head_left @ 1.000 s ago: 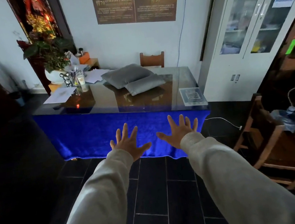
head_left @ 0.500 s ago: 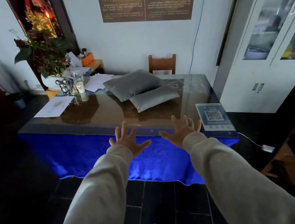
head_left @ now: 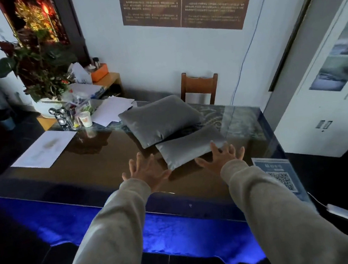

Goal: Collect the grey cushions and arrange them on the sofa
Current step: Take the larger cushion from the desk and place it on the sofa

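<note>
Two grey cushions lie on a glass-topped table point(head_left: 98, 162). The farther cushion point(head_left: 158, 118) overlaps the back edge of the nearer cushion point(head_left: 190, 146). My left hand point(head_left: 146, 174) hovers open, fingers spread, just left of the nearer cushion's front corner. My right hand point(head_left: 220, 159) is open too, its fingertips at the nearer cushion's front right edge; I cannot tell if they touch it. No sofa is in view.
A potted plant point(head_left: 37, 67), a paper cup point(head_left: 85, 119), loose papers point(head_left: 45, 148) and desk clutter fill the table's left side. A QR-code sheet point(head_left: 279, 176) lies at its right corner. A wooden chair point(head_left: 199, 87) stands behind, a white cabinet point(head_left: 325, 97) to the right.
I have walked up to the table. Both open hands have moved forward over the tabletop, from in front of the blue cloth to the nearer cushion's front edge.
</note>
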Demonstrator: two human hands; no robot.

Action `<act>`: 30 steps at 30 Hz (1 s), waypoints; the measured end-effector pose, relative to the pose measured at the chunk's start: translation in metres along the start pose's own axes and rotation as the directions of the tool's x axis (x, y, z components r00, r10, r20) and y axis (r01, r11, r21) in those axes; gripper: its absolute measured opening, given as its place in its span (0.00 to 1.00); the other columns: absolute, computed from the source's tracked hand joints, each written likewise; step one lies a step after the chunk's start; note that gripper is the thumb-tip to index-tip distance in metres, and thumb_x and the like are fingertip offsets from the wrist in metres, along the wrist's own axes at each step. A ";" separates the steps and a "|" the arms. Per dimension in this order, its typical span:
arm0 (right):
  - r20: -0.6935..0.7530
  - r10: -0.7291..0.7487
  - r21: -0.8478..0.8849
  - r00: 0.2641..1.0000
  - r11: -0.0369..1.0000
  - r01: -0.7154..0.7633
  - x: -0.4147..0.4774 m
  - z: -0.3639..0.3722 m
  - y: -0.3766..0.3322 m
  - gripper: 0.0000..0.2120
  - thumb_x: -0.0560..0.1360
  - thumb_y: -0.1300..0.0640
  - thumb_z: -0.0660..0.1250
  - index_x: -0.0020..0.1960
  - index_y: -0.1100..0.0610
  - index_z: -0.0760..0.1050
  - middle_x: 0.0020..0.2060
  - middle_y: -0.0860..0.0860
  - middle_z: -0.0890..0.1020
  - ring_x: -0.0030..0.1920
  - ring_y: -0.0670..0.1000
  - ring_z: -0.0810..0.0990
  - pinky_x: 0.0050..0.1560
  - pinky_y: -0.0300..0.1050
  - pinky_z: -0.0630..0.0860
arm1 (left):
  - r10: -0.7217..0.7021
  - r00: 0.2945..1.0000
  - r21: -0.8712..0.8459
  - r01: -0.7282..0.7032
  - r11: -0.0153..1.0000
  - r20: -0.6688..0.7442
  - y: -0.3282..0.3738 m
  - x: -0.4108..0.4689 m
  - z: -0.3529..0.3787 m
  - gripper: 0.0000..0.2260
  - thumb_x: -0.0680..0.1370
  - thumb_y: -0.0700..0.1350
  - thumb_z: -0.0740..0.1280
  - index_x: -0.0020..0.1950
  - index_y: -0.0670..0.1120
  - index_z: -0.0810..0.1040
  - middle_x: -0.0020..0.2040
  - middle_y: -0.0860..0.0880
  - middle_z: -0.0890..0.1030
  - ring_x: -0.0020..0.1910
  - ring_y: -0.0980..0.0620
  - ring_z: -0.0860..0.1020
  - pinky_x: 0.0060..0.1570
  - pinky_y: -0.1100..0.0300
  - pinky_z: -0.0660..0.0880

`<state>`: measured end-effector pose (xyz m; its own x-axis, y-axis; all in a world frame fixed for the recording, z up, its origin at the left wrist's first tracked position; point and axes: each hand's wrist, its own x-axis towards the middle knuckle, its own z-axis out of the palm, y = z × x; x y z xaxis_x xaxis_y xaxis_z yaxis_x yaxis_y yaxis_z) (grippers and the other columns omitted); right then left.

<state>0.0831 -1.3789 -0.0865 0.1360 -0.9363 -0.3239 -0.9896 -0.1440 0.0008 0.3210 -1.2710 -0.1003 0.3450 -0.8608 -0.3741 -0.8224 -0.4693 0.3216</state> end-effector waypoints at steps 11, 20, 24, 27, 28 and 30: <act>0.103 -0.002 -0.025 0.995 1.000 0.005 0.222 -0.008 -0.026 0.50 0.70 0.17 0.40 0.83 0.42 0.34 0.84 0.58 0.41 0.83 0.62 0.43 0.76 0.70 0.34 | -0.141 0.988 -0.118 0.147 0.982 0.057 -0.019 0.182 -0.002 0.46 0.71 0.80 0.52 0.82 0.62 0.39 0.83 0.50 0.33 0.83 0.40 0.40 0.77 0.35 0.50; 0.215 -0.028 0.016 0.976 1.000 0.025 0.466 -0.039 -0.071 0.50 0.71 0.18 0.41 0.83 0.44 0.33 0.84 0.59 0.40 0.83 0.62 0.43 0.80 0.66 0.41 | -0.268 0.953 -0.331 0.300 0.895 0.139 -0.002 0.390 -0.020 0.37 0.81 0.66 0.59 0.84 0.58 0.45 0.85 0.44 0.44 0.82 0.38 0.51 0.77 0.44 0.59; 0.211 -0.036 0.085 0.977 0.996 0.018 0.567 -0.031 -0.092 0.51 0.71 0.18 0.42 0.84 0.45 0.34 0.84 0.59 0.42 0.83 0.61 0.43 0.80 0.64 0.41 | -0.382 0.913 -0.396 0.407 0.823 0.144 0.000 0.470 -0.004 0.40 0.78 0.70 0.59 0.82 0.63 0.39 0.84 0.43 0.43 0.82 0.36 0.48 0.78 0.39 0.54; 0.205 -0.022 0.236 0.978 0.971 -0.028 0.619 -0.020 -0.102 0.52 0.71 0.19 0.47 0.84 0.46 0.37 0.84 0.59 0.47 0.83 0.62 0.47 0.80 0.63 0.46 | -0.461 0.874 -0.441 0.479 0.759 0.156 -0.006 0.508 0.002 0.40 0.77 0.73 0.58 0.79 0.69 0.35 0.84 0.42 0.40 0.82 0.35 0.48 0.78 0.42 0.57; 0.181 -0.008 0.302 0.983 0.952 -0.048 0.620 -0.025 -0.099 0.53 0.70 0.18 0.50 0.84 0.45 0.38 0.84 0.59 0.49 0.82 0.63 0.49 0.79 0.64 0.48 | -0.475 0.870 -0.470 0.475 0.744 0.129 -0.004 0.508 -0.004 0.42 0.75 0.75 0.58 0.79 0.69 0.35 0.84 0.42 0.41 0.81 0.35 0.50 0.77 0.41 0.57; 0.173 0.026 0.425 0.985 0.900 -0.099 0.653 -0.005 -0.105 0.58 0.65 0.15 0.53 0.85 0.45 0.42 0.83 0.60 0.56 0.80 0.65 0.56 0.78 0.67 0.53 | -0.549 0.829 -0.532 0.514 0.673 0.107 -0.009 0.530 0.005 0.45 0.70 0.79 0.58 0.78 0.71 0.34 0.83 0.42 0.46 0.80 0.34 0.54 0.76 0.39 0.59</act>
<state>0.2757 -1.9770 -0.2933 0.0995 -0.8703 -0.4823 -0.9239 0.0992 -0.3696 0.5086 -1.7216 -0.3059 0.6889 -0.4350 -0.5798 -0.1352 -0.8630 0.4869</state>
